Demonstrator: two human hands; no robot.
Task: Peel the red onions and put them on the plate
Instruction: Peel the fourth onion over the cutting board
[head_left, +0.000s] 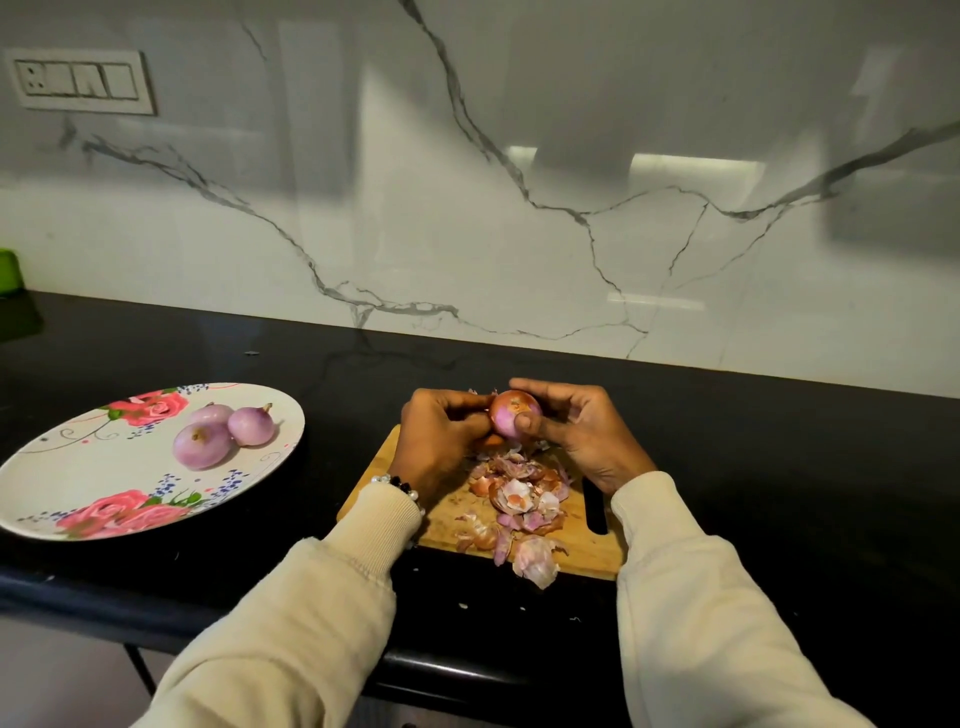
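The red onion (514, 413) is up between our two hands, held just above the far end of the cutting board (587, 551). It's half bare, with pale purple flesh facing us and brown papery skin across the top. Our right hand (582, 436) cups it, fingers (540, 389) curled over the back and the thumb (525, 422) pressed on the front. Our left hand (441, 436) comes in from the other side, its fingertips (470, 401) bunched together against the onion's left edge. They are pinching at the skin there, though we cannot tell how much they hold.

Straight below the fingers, on the board, lies a heap of peels (519, 499), brown and purple, spilling back toward our wrists. A beaded bracelet (401, 486) sits on the left wrist, and cream sleeves (691, 613) cover both arms.

Well off to the left of our left fingers sits the plate (52, 467), painted with roses. Three peeled onions (202, 444) are clustered on it, touching one another.

Everything rests on the black counter (779, 467). Beyond the fingertips rises the white marble wall (519, 208), with a switch panel (80, 80) high on the left.
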